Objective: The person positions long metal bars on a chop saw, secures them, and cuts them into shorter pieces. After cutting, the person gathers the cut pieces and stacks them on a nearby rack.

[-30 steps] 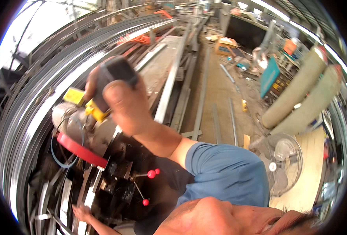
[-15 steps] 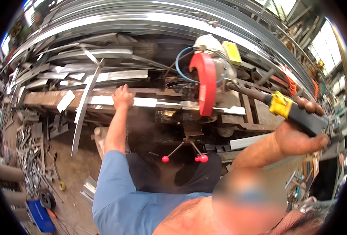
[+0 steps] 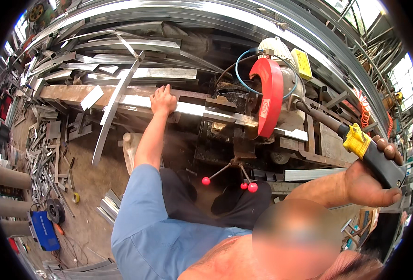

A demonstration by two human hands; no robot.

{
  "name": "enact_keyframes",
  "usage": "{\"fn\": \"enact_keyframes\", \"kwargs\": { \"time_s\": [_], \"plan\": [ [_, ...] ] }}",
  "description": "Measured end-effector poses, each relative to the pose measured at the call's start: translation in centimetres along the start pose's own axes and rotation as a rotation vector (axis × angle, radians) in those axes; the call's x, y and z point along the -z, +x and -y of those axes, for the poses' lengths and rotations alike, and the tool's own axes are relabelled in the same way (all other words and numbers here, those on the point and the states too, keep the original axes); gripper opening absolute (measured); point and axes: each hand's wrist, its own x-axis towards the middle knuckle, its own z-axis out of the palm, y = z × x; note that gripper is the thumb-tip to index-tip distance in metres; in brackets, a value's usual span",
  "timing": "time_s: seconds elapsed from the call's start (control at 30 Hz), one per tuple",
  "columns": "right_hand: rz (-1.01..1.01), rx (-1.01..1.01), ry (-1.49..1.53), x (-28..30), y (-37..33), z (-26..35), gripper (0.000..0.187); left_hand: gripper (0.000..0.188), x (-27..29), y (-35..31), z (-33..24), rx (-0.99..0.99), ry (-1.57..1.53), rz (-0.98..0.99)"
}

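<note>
Left hand [image 3: 163, 100] presses flat on the long, stiff, probably heavy steel bar [image 3: 188, 108]; right hand [image 3: 372, 179] is clenched around the chop saw's black lever handle [image 3: 379, 163].

Long silver metal strip [image 3: 188, 108] lay flat across the saw bench, running under the blade. Chop saw [image 3: 274, 93] w/ red guard sat raised, its black handle [image 3: 379, 161] w/ yellow collar angled out right.

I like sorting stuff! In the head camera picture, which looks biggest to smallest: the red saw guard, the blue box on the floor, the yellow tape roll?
1. Red saw guard
2. Blue box
3. Yellow tape roll

The box and roll lie farther off, so real sizes may differ.
</note>
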Motion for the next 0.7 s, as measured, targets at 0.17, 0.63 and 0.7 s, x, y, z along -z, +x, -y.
{"fn": "enact_keyframes", "kwargs": {
  "time_s": [0.17,0.63,0.7],
  "plan": [
    [0.039,0.032,-0.049,0.42,0.15,0.00,0.092,0.056,-0.08,0.18,-0.02,-0.005,0.024,0.014],
    [0.026,0.027,-0.088,0.16,0.10,0.42,0.085,0.056,0.09,0.15,0.00,0.004,0.014,0.033],
    [0.037,0.015,-0.058,0.17,0.02,0.42,0.085,0.056,0.06,0.17,0.10,0.005,0.012,0.036]
  ]
}}
